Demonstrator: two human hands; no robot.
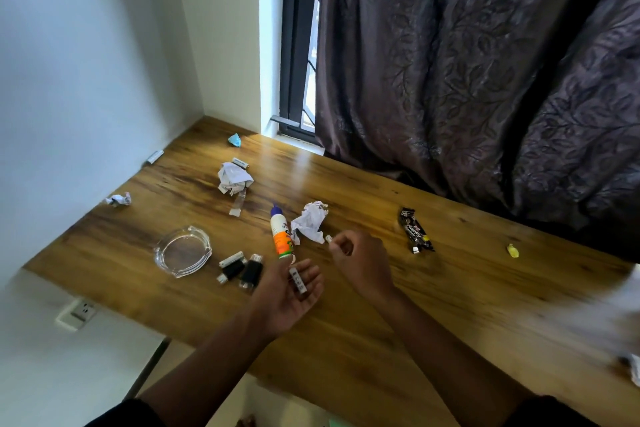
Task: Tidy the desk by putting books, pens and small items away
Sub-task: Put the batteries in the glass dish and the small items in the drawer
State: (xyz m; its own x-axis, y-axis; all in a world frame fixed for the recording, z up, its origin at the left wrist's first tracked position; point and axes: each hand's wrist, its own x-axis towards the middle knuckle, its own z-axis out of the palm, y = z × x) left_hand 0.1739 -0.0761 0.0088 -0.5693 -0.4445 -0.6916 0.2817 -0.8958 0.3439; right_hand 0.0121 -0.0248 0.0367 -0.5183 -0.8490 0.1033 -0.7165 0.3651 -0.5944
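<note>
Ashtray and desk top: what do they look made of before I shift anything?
The ashtray looks like clear, glossy glass: the wood grain shows through it and its notched rim catches highlights. The desk looks like wood or wood-look laminate, with brown grain streaks and a semi-gloss sheen near the window; which one is unclear.

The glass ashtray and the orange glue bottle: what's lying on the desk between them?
In the head view, between the glass ashtray and the orange glue bottle lie a few small black-and-white batteries, close together on the wooden desk.
</note>
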